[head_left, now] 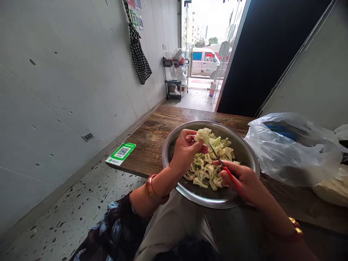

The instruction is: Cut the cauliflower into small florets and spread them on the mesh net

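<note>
My left hand pinches a pale cauliflower floret above a wide metal bowl. In my right hand is a pair of scissors with red handles, fingers closed round them. The dark blades point up and left, and their tips meet the underside of the floret; whether they are parted I cannot tell. Below both hands, cut cauliflower pieces with greenish stems lie heaped in the bowl. My fingers and the scissors cover part of the heap.
The bowl stands on a dark wooden table, over its near edge. A green-and-white QR code card lies at the left corner. To the right are a clear plastic bag and a large cauliflower piece. A cart stands beyond, near the doorway.
</note>
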Action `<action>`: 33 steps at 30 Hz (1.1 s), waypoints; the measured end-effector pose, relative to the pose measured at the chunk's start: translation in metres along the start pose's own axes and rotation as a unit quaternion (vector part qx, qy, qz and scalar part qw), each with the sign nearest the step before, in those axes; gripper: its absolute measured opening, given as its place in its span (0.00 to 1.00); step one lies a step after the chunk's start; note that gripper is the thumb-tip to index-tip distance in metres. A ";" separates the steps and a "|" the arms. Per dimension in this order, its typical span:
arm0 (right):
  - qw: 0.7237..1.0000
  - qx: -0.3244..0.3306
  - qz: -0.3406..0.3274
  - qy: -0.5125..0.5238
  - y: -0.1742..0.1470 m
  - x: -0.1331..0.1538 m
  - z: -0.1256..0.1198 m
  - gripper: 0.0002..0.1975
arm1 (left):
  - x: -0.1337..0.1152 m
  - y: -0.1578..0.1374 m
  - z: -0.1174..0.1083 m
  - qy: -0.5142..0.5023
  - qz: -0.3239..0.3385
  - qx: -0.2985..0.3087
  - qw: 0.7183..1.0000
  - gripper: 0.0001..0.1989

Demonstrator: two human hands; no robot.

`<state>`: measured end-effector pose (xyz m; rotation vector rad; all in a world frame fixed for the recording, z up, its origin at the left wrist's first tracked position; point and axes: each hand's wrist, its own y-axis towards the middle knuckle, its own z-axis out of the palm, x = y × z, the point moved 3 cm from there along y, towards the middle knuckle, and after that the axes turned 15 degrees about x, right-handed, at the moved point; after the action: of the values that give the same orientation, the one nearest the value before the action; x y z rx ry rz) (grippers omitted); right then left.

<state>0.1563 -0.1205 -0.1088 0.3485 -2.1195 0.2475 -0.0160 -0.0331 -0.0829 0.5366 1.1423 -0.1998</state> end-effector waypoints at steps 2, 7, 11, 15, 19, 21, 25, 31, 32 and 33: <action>1.000 0.006 -0.003 0.010 0.000 0.000 0.000 0.29 | -0.001 -0.001 0.001 0.003 0.005 -0.004 1.000 0.21; 0.999 0.012 0.003 0.037 0.000 0.003 0.002 0.30 | -0.005 -0.003 0.005 0.022 0.023 -0.017 0.999 0.20; 0.997 0.009 0.007 0.072 0.000 0.004 0.002 0.31 | -0.004 -0.002 0.009 0.038 0.010 -0.007 0.999 0.20; 0.998 0.004 0.009 0.060 0.000 0.004 0.001 0.30 | -0.003 -0.001 0.009 0.029 0.006 -0.004 1.000 0.20; 0.997 0.014 0.012 0.073 0.000 0.004 0.002 0.31 | -0.003 0.000 0.007 0.013 0.005 0.007 1.000 0.20; 0.996 0.018 0.015 0.087 -0.001 0.004 0.002 0.32 | -0.003 0.000 0.006 0.011 0.004 0.008 1.000 0.20; 0.994 0.020 0.022 0.100 -0.001 0.005 0.001 0.32 | -0.003 0.000 0.006 0.013 -0.002 0.011 1.000 0.21; 0.996 0.014 0.024 0.083 -0.002 0.006 0.001 0.30 | -0.002 0.000 0.006 0.016 -0.007 0.018 1.000 0.22; 0.997 0.013 0.020 0.076 -0.002 0.005 0.001 0.29 | -0.001 0.000 0.005 0.017 -0.009 0.018 1.000 0.21; 0.998 0.013 0.017 0.067 -0.002 0.005 0.001 0.29 | -0.001 0.000 0.005 0.018 -0.010 0.017 1.000 0.21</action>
<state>0.1536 -0.1234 -0.1055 0.3043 -1.9926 0.3103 -0.0122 -0.0362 -0.0804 0.5610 1.1802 -0.2276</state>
